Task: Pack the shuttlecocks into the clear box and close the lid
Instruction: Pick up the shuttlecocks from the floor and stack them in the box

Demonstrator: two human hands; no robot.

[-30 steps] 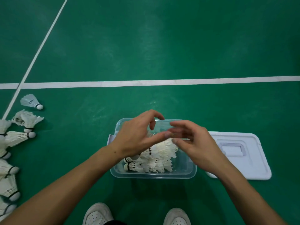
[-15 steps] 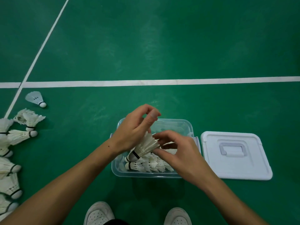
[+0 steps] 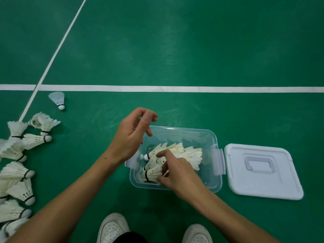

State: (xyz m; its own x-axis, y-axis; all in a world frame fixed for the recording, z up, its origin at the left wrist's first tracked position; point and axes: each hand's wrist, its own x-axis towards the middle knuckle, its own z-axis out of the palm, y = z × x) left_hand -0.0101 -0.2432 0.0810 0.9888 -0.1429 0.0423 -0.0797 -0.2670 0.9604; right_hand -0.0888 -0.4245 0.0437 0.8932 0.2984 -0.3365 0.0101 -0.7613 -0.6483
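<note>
Shuttlecocks (image 3: 173, 155) lay bunched inside the clear box (image 3: 214, 183), corks toward its left wall and feathers fanning toward its right latch. At its near-left corner the right hand (image 3: 177, 174) pinched one by the skirt. Above the box's far-left corner hovered the left hand (image 3: 133, 135), loosely curled and holding nothing. Loose shuttlecocks (image 3: 21, 172) lay well left of the box, nearer that empty hand; the lid (image 3: 280, 186) rested just right of it.
</note>
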